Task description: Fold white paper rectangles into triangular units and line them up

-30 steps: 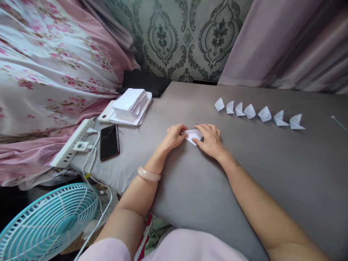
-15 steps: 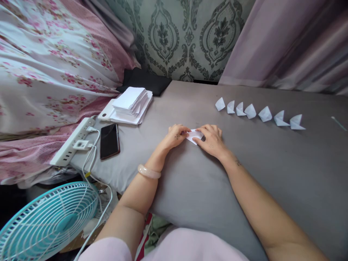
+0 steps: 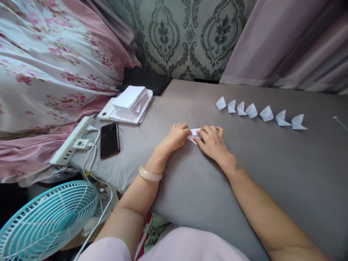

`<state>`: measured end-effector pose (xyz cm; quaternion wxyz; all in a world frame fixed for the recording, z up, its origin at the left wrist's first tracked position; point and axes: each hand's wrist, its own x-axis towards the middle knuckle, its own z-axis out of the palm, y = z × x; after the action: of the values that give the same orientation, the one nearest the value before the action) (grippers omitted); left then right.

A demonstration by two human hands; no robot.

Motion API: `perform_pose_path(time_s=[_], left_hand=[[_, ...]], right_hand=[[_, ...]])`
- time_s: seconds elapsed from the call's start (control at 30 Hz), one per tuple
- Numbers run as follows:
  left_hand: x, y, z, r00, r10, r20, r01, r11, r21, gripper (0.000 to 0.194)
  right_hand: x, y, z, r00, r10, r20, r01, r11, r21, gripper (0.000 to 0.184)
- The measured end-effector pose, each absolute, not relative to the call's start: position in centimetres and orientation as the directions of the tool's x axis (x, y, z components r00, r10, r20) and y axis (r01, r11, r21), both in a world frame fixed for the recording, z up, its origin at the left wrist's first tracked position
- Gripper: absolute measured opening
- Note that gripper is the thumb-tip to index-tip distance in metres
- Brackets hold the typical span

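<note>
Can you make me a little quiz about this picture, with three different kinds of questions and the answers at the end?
1. How many folded paper shapes are in the row?

2. True or false: the pale bangle is on the left forearm.

3. What are the left hand and right hand both touching?
a) the phone
b) a small white paper
c) the fan

Key: 1. Seven. 2. True. 3. b

From the folded sheet point(image 3: 194, 131) between your left hand point(image 3: 178, 137) and right hand point(image 3: 213, 142): row of folded pieces point(image 3: 251, 111) at 2 o'clock, paper stack point(image 3: 129, 98) at 10, phone point(image 3: 110, 140) at 9, power strip point(image 3: 69, 146) past it, fan point(image 3: 50, 221) at 8.
</note>
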<state>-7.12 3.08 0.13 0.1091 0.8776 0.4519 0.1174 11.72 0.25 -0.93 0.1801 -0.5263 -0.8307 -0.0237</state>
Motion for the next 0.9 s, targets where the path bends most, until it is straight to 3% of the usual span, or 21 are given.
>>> perform_pose_path(time_s=[0.13,0.43,0.53,0.67,0.9], left_hand=[[-7.3,2.1,1.2,0.643,0.764,0.056,0.747,-0.641,0.176,0.033],[-5.9,-1.0,2.9,0.616,0.783,-0.086,0.788,-0.611,0.074,0.026],[-4.2,-2.0,2.3,0.507,0.854,-0.120,0.862,-0.503,0.065,0.026],[-2.4,-2.7,1.5,0.380,0.924,-0.037,0.924,-0.378,0.056,0.031],[-2.9,-2.0,2.7,0.398,0.915,-0.066,0.917,-0.395,0.061,0.023]], right_hand=[[11.5,-0.5,-0.4,-0.397,0.866,0.303,0.885,0.449,-0.122,0.027],[11.5,-1.6,0.2,-0.410,0.879,0.242,0.894,0.440,-0.085,0.033],[11.1,-1.7,0.3,-0.407,0.888,0.214,0.900,0.430,-0.070,0.036],[10.4,-2.0,0.0,-0.393,0.894,0.216,0.910,0.412,-0.050,0.043],[10.3,-2.2,-0.4,-0.327,0.919,0.221,0.929,0.356,-0.104,0.043]])
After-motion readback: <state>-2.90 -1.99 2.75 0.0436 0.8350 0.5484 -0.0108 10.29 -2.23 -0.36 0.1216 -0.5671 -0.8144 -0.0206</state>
